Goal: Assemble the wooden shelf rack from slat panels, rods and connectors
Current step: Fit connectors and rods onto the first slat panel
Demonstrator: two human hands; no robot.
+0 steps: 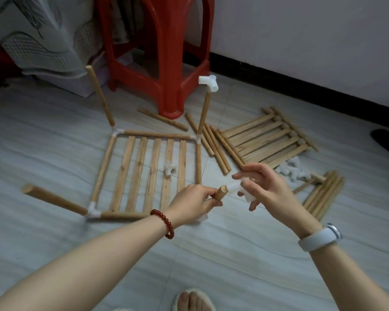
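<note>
A slat panel frame (144, 171) lies on the floor with white corner connectors and upright rods at its corners. My left hand (195, 203) grips the top of the near-right upright rod (221, 194). My right hand (263, 185) holds a white plastic connector (236, 188) just right of that rod's tip, not touching it as far as I can see. The far-right upright rod carries a white connector (208, 83) on top. A loose connector (169, 168) rests on the slats.
A second slat panel (265, 140) lies to the right, with loose rods (216, 147) beside it, more rods (323, 196) near right, and a heap of white connectors (294, 170). A red plastic stool (160, 63) stands behind. My slippered foot (192, 300) is at the bottom.
</note>
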